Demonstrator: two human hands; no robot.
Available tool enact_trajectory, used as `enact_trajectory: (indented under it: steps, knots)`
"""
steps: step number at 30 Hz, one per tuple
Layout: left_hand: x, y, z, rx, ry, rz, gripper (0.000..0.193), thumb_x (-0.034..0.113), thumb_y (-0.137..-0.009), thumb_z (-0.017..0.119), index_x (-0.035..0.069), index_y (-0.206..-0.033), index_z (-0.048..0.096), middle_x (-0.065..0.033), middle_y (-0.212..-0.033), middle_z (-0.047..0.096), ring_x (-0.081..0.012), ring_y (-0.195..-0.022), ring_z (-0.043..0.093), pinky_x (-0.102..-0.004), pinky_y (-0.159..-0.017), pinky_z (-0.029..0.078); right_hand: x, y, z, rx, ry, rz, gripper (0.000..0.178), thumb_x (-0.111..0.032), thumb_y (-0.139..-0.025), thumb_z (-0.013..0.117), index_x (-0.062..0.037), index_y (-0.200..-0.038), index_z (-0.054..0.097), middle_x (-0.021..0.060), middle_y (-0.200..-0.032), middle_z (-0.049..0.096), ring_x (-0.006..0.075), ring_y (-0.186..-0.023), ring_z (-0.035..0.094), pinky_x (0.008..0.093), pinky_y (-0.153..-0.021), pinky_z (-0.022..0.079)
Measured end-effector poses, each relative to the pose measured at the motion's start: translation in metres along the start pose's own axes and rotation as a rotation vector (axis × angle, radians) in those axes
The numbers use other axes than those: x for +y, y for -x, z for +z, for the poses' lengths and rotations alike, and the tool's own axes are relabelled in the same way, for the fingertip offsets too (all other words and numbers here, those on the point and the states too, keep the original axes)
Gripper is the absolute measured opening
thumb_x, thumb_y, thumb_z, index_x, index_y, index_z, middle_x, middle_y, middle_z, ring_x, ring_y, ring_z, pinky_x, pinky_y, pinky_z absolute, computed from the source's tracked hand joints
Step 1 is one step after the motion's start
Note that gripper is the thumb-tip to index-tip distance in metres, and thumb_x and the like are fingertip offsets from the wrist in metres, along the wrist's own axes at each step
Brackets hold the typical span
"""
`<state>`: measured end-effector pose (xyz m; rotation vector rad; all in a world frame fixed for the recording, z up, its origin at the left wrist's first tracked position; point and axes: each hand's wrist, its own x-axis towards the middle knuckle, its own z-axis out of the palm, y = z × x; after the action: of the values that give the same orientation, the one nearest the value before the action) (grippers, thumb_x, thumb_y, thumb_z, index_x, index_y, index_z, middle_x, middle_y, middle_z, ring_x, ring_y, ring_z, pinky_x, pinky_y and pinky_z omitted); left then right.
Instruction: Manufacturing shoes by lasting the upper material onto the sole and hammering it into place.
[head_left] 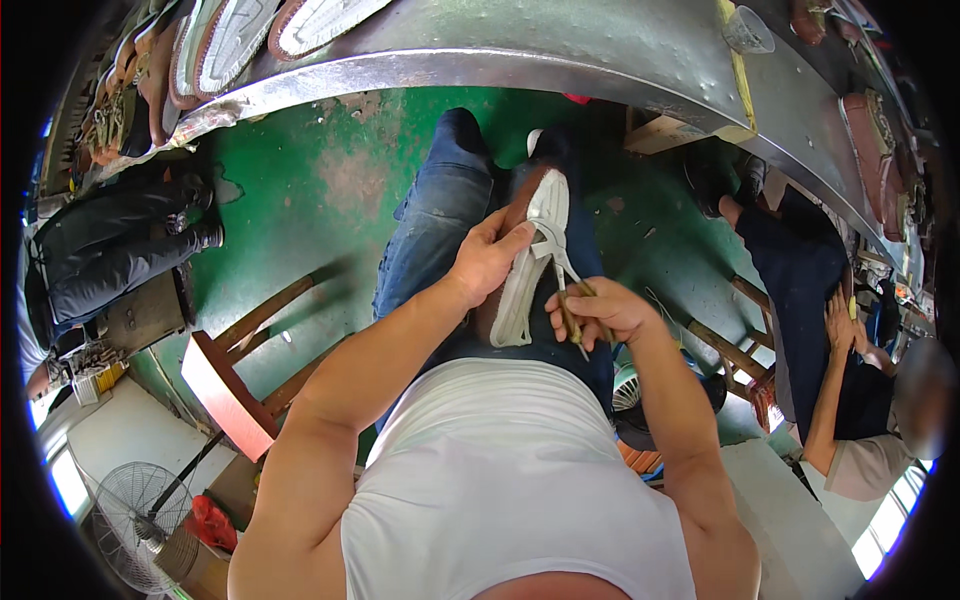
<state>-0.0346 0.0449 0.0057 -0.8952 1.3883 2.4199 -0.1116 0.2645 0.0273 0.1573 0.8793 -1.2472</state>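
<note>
A brown shoe with a white sole [514,305] lies across my lap, its sole side turned up. My left hand [488,258] is closed on the shoe's left edge, with the thumb pressing near a looped white strip [549,238]. That strip crosses the middle of the sole and trails toward my right hand [608,310]. In the closed right fingers is a slim tool with a brownish-yellow handle [571,318] and thin metal ends; its exact kind is unclear. The right hand is just right of the shoe, above my thigh.
A metal-topped bench [560,45] curves along the far side, with white-soled shoes [235,45] at its left and brown shoes [875,160] at right. Wooden stools [235,390] flank me. A person sits at right [800,290], another at left [120,240]. A fan [145,525] stands lower left.
</note>
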Motion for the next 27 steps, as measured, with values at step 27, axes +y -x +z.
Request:
enact_trajectory:
  steps: [27]
  knots:
    - [0.024, -0.002, -0.012, -0.157, -0.172, -0.241, 0.058, 0.026, -0.09, 0.073, 0.003, -0.137, 0.049, -0.0104, -0.121, 0.065, -0.0204, -0.106, 0.064, -0.0382, -0.095, 0.051, -0.055, 0.024, 0.029, 0.471, 0.985, -0.112, 0.04, -0.034, -0.097, 0.056, 0.0039, -0.086, 0.06, 0.0182, -0.074, 0.067, 0.0284, -0.066, 0.067, 0.0407, -0.063, 0.052]
